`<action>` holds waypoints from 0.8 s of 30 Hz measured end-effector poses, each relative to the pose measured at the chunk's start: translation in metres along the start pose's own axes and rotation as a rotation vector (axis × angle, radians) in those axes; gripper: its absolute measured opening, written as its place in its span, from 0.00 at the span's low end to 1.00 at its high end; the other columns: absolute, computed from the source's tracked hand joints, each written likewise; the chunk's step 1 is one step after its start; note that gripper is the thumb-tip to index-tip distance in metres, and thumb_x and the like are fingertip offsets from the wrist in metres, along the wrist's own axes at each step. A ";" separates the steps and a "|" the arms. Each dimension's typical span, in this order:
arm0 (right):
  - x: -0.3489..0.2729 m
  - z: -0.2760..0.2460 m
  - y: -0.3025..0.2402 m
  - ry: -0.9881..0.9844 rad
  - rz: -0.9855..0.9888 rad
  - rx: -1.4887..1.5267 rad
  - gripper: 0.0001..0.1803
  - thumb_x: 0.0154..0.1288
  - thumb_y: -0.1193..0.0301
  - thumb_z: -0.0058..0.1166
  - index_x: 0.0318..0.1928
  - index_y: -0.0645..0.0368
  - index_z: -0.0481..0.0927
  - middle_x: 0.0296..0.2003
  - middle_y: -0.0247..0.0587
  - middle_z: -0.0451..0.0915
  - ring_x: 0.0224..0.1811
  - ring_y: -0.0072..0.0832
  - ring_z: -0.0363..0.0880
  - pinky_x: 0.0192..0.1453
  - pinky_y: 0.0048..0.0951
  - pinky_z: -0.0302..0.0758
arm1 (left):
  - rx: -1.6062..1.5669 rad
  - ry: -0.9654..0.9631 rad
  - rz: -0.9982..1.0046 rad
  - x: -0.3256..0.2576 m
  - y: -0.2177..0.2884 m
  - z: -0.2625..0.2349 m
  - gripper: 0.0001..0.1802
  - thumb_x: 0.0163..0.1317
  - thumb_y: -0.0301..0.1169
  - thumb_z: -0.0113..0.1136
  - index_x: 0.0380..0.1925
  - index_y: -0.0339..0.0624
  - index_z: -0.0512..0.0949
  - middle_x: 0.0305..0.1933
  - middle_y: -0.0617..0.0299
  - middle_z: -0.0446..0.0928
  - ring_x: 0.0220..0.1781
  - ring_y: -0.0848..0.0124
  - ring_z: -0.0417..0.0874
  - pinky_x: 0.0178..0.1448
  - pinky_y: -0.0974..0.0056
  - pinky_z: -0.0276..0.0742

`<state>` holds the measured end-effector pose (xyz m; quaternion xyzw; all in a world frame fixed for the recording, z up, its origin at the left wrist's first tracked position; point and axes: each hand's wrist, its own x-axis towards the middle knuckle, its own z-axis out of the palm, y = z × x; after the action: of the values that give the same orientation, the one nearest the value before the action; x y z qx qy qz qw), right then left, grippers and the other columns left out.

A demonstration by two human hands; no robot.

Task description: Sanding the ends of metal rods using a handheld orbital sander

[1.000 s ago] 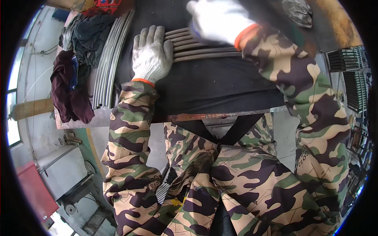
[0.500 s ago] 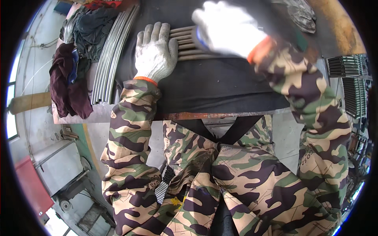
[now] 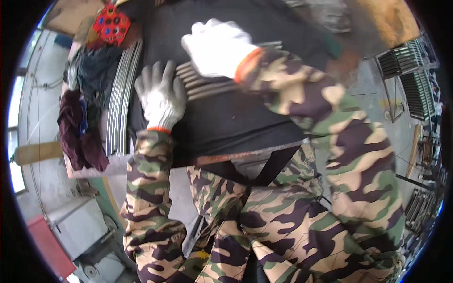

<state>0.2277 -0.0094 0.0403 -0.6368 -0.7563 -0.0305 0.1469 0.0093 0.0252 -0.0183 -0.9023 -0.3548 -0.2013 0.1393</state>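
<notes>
Several thin metal rods [image 3: 205, 89] lie side by side on a black cloth [image 3: 226, 125] covering the table. My left hand [image 3: 160, 99], in a whitish knit glove with grey fingers and an orange cuff, rests flat at the rods' left ends, fingers spread. My right hand [image 3: 218, 49], in a matching glove, is over the rods with its fingers bent down. It is slightly blurred, and whatever lies under its palm is hidden. The rods' far right ends [image 3: 273, 45] show beyond the right wrist.
Left of my left hand lies a bundle of shiny rods [image 3: 121, 104]. Dark rags [image 3: 96, 70] and a maroon cloth [image 3: 78, 134] sit at the table's left edge, near a red piece with dark round spots [image 3: 112, 24]. Racks of rods [image 3: 406, 61] stand to the right.
My right hand has swept left along the rods, closer to my left hand. My left hand stays at the rods' ends. The whole view has shifted and tilted.
</notes>
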 end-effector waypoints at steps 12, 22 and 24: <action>-0.015 -0.053 0.049 -0.133 0.118 -0.097 0.14 0.71 0.65 0.57 0.50 0.56 0.90 0.54 0.50 0.87 0.59 0.46 0.88 0.57 0.49 0.87 | -0.145 0.023 -0.043 0.007 0.007 0.003 0.26 0.70 0.33 0.59 0.66 0.34 0.77 0.65 0.42 0.78 0.65 0.40 0.76 0.71 0.40 0.70; -0.050 -0.052 0.098 -0.097 0.143 -0.252 0.13 0.76 0.61 0.55 0.53 0.52 0.82 0.49 0.48 0.82 0.53 0.50 0.86 0.53 0.54 0.85 | -0.158 -0.146 -0.286 0.011 0.025 -0.012 0.32 0.75 0.42 0.63 0.74 0.40 0.76 0.78 0.35 0.73 0.80 0.31 0.69 0.83 0.36 0.64; -0.061 -0.052 0.084 -0.090 0.104 -0.243 0.13 0.74 0.63 0.56 0.53 0.52 0.84 0.49 0.47 0.83 0.54 0.49 0.87 0.54 0.54 0.86 | -0.162 -0.136 -0.312 0.010 0.023 -0.007 0.32 0.74 0.45 0.65 0.73 0.40 0.76 0.77 0.32 0.73 0.79 0.31 0.69 0.83 0.36 0.64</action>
<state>0.3278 -0.0641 0.0624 -0.6891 -0.7186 -0.0856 0.0361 0.0303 0.0122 -0.0095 -0.8561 -0.4817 -0.1870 0.0088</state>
